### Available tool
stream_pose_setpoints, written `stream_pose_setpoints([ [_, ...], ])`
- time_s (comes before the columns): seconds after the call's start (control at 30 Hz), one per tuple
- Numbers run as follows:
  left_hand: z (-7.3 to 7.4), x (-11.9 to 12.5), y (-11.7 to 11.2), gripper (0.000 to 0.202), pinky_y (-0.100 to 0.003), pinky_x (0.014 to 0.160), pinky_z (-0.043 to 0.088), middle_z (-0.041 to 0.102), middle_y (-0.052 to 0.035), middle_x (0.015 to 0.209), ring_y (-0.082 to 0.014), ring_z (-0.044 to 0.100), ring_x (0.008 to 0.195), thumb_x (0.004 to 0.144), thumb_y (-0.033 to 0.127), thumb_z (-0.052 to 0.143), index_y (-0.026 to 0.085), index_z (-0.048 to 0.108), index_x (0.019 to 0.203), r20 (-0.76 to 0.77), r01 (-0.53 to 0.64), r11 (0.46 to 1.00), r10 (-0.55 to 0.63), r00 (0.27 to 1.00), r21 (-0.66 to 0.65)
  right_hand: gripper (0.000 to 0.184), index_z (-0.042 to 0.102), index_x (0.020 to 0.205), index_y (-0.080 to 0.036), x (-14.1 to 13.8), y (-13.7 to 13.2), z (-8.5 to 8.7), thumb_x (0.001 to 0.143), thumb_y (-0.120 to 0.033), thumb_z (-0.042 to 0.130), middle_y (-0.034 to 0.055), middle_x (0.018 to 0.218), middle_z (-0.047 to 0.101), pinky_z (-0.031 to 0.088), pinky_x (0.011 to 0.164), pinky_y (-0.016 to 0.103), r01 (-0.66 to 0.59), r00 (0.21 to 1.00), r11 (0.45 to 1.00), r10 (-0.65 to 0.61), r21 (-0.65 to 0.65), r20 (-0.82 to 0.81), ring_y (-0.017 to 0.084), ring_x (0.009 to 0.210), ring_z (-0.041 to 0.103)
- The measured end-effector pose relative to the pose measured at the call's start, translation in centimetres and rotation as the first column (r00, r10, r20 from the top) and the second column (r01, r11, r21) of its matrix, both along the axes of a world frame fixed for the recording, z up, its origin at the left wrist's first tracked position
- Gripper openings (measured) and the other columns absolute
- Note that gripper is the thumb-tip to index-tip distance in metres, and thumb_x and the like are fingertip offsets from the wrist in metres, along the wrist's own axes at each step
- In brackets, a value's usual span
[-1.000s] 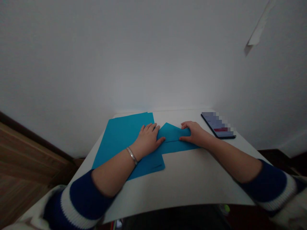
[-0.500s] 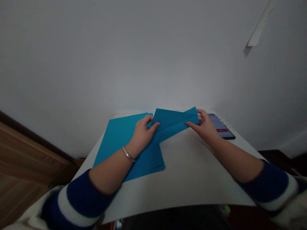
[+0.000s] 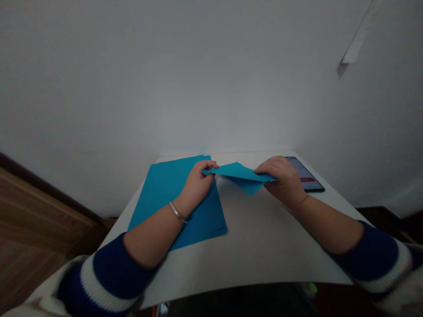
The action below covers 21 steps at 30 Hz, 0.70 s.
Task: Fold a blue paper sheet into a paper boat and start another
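Note:
A folded sheet of blue paper (image 3: 236, 170) is held above the white table between my two hands, tilted so that I see it nearly edge-on. One pointed flap hangs down beneath its right part. My left hand (image 3: 200, 178) pinches the left end between thumb and fingers. At the other end, my right hand (image 3: 280, 178) grips the paper with its fingers over the top; the thumb is mostly hidden. Below my left hand and forearm lie larger blue sheets (image 3: 161, 185), slightly out of line with each other.
A phone (image 3: 310, 178) with a lit screen lies at the right of the white table (image 3: 264, 246), behind my right hand. The table's far edge meets a grey wall (image 3: 211, 79). Wooden furniture (image 3: 33, 220) stands at the left. A white strip (image 3: 358, 39) hangs on the wall.
The folded paper has turned from facing me to nearly edge-on, and its flap now points down. My right hand has rolled over it, fingers on top. My left hand has barely moved.

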<state>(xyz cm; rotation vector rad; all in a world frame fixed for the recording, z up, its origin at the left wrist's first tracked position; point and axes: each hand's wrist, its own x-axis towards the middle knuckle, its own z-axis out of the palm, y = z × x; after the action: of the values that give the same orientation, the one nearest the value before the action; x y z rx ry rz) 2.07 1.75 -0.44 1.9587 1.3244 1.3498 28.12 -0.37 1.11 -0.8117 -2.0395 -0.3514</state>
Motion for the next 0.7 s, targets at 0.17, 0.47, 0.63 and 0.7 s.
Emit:
stream_pose_setpoints([
  [0.17,0.7,0.0,-0.7,0.03,-0.04,0.095,0.044,0.066,-0.0053,0.107,-0.0212,0.059,0.104,0.077,0.009,0.04,0.018,0.064,0.093,0.008,0.019,1.0,-0.019,1.0,-0.007,0.023,0.071,0.09,-0.023,-0.1,-0.1,-0.1,0.073,-0.012,0.061,0.0032,0.086,0.07,0.039,0.075,0.036,0.03,0.947,1.0,-0.026,-0.008,0.319,0.022,0.082,0.055],
  [0.47,2.9,1.2,-3.3,0.066,-0.04,0.09,0.046,0.059,-0.0102,0.12,-0.0276,0.055,0.107,0.065,0.057,0.075,0.018,0.056,0.115,-0.75,0.491,0.871,-0.302,0.589,0.034,0.013,0.071,0.085,-0.021,-1.6,-0.8,0.5,0.075,-0.019,0.063,0.0056,0.08,0.066,0.036,0.072,0.037,0.047,0.863,0.998,-0.016,-0.05,0.504,0.024,0.081,0.051],
  [0.63,3.1,1.1,-2.9,0.022,-0.037,0.084,0.048,0.064,-0.0068,0.111,-0.0244,0.056,0.103,0.082,0.02,0.063,0.018,0.061,0.104,-0.849,0.511,0.855,-0.201,0.489,0.092,0.017,0.07,0.089,-0.021,-1.8,-0.6,0.3,0.078,-0.015,0.058,0.0047,0.082,0.068,0.042,0.073,0.036,-0.087,0.885,0.99,0.126,-0.107,0.447,0.022,0.08,0.053],
  [0.7,3.0,0.9,-2.7,0.019,-0.035,0.085,0.048,0.067,-0.0048,0.103,-0.0221,0.057,0.1,0.082,0.012,0.06,0.02,0.063,0.099,-0.793,0.51,0.851,-0.225,0.567,0.123,0.025,0.068,0.096,-0.021,-1.5,-0.1,-0.1,0.076,-0.013,0.057,0.0056,0.093,0.069,0.044,0.079,0.036,-0.138,0.904,0.977,0.192,-0.166,0.381,0.021,0.086,0.056],
])
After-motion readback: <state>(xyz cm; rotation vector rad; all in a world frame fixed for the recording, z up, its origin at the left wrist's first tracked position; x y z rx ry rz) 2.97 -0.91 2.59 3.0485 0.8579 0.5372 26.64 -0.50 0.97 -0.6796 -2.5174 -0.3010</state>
